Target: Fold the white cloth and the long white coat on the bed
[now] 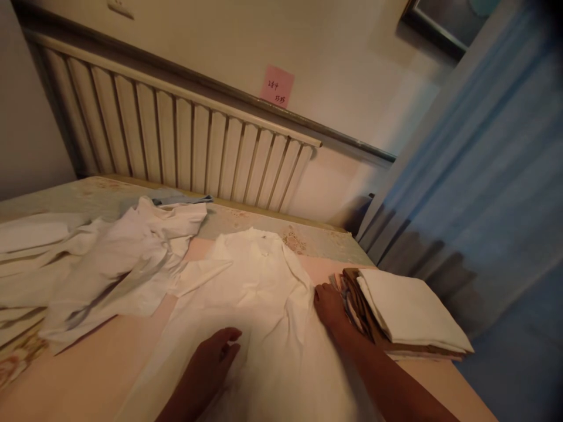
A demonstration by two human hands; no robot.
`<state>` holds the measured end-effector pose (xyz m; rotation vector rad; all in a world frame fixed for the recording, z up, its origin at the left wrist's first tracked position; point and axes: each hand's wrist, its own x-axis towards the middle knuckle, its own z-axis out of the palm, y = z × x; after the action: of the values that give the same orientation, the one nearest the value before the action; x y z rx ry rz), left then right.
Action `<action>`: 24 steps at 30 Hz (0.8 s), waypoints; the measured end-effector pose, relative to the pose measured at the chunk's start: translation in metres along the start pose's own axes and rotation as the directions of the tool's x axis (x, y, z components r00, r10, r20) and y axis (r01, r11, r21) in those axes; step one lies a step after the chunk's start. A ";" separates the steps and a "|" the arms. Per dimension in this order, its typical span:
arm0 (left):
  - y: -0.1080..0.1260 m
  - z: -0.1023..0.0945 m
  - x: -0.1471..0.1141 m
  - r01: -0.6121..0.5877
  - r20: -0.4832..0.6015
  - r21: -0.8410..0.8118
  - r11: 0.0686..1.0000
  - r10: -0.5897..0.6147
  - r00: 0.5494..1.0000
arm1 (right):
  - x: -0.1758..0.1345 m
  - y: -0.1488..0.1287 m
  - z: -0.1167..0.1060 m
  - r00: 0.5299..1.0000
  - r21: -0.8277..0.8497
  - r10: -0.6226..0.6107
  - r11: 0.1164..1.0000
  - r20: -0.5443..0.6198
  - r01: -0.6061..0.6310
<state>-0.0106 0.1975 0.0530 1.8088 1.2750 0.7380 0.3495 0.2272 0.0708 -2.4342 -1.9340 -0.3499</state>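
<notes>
- A patterned cover, overlaid by a pink sheet, is seen beneath the white garment.
- A blue curtain is hung to the right of the garment; a radiator is set beyond its collar end.
- The garment itself is spread out on the sheet, collar pointing away, the right sleeve creased along the body.
- Rumpled pale clothes are piled just left of the garment.
- A folded stack is placed to its right, apart from it.
- The right hand is held at the garment's right edge, fingers bent; whether cloth is gripped cannot be told.
- The left hand is held over the garment's body, loosely parted, with nothing seen grasped.
- The step in hand is judged to be straightening; flat, even pressure along the creased sleeve would be called for.
</notes>
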 end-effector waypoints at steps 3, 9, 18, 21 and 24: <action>0.000 0.002 -0.002 -0.067 0.083 0.046 0.997 0.063 0.995 | 0.002 0.001 0.000 0.999 -0.011 0.044 0.999 -0.010 -0.044; 0.005 0.001 -0.006 -0.108 0.082 0.067 0.992 0.102 0.991 | 0.007 0.007 0.003 0.996 -0.018 0.091 0.996 -0.011 -0.091; 0.000 0.002 -0.006 -0.073 0.071 0.075 0.995 0.067 0.995 | 0.029 0.017 -0.004 0.990 0.032 0.122 0.992 0.069 -0.125; -0.003 0.004 -0.004 -0.047 0.046 0.052 0.998 0.044 0.998 | 0.055 0.016 -0.013 0.984 0.076 0.172 0.982 0.055 -0.176; -0.006 0.005 -0.003 -0.032 0.025 0.028 0.999 0.032 0.999 | 0.086 0.005 -0.015 0.984 0.137 0.167 0.975 0.061 -0.174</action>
<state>-0.0105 0.1944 0.0455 1.8593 1.2491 0.7167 0.3699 0.3060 0.1021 -2.5124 -1.6857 -0.1434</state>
